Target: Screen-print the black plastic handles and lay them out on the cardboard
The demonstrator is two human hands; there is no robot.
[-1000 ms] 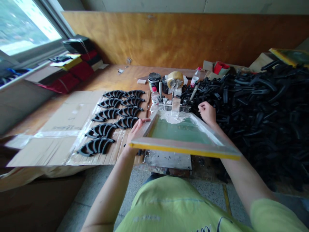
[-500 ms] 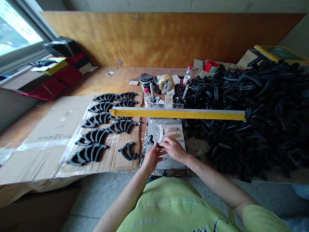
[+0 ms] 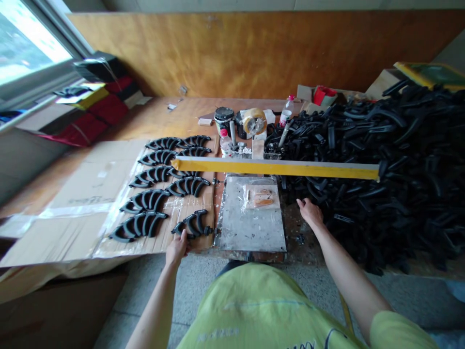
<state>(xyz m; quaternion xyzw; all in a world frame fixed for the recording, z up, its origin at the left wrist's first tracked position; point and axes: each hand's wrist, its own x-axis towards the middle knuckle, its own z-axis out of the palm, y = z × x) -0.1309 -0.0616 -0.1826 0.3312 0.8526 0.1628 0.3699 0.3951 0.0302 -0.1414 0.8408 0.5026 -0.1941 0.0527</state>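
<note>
1. Over the cardboard [image 3: 90, 179], I have the left hand [image 3: 177, 248] pinched on a black curved part [image 3: 176, 229] at the left end of a short row [image 3: 198, 222].
2. My right hand [image 3: 311, 212], loosely unclenched and bare, hovers beside the heap of black parts [image 3: 381, 145].

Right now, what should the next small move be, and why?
I'd probably ease the left hand off the curved black part: the hand touches it, and it appears to lie on the cardboard, beside neighbouring parts in the short near row.
</note>
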